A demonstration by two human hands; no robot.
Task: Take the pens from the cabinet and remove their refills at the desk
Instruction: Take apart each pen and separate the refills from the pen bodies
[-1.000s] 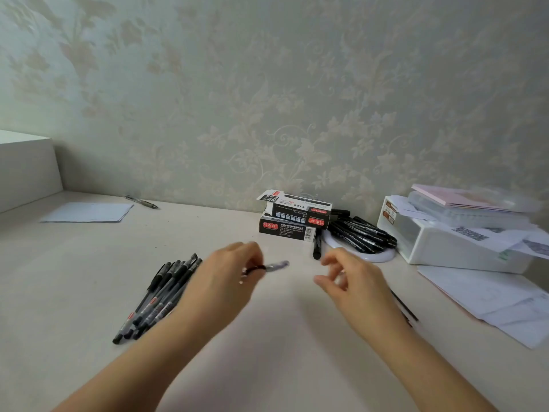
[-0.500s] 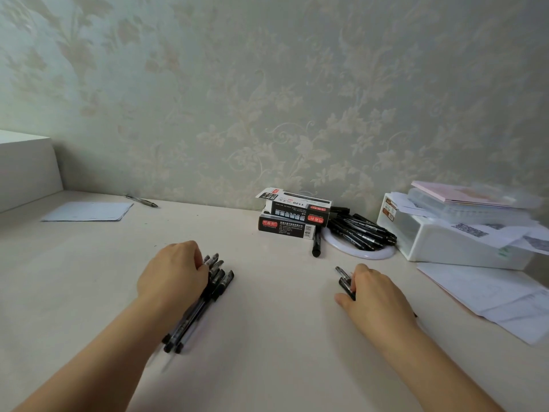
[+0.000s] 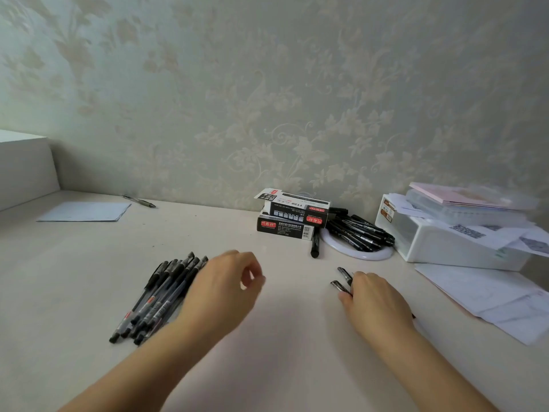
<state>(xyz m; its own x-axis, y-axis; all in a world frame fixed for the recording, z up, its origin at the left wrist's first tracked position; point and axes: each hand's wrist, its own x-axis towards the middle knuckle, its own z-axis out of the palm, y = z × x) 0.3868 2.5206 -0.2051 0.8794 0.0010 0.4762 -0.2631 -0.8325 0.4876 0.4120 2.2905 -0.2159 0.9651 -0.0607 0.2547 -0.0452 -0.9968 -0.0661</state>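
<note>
Two bare forearms reach over a pale worktop (image 3: 282, 361). The left hand (image 3: 221, 295) hovers with fingers loosely curled, holding nothing — a row of black pens (image 3: 160, 292) lies just left of them. The right hand (image 3: 374, 304) rests on two dark pen pieces (image 3: 341, 278); its grip is hidden. A nudge could probably roll the pens away.

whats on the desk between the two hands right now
Nothing: in the head view the stretch of desk between the left hand and the right hand is bare. The pen bundle lies left of the left hand.
</note>
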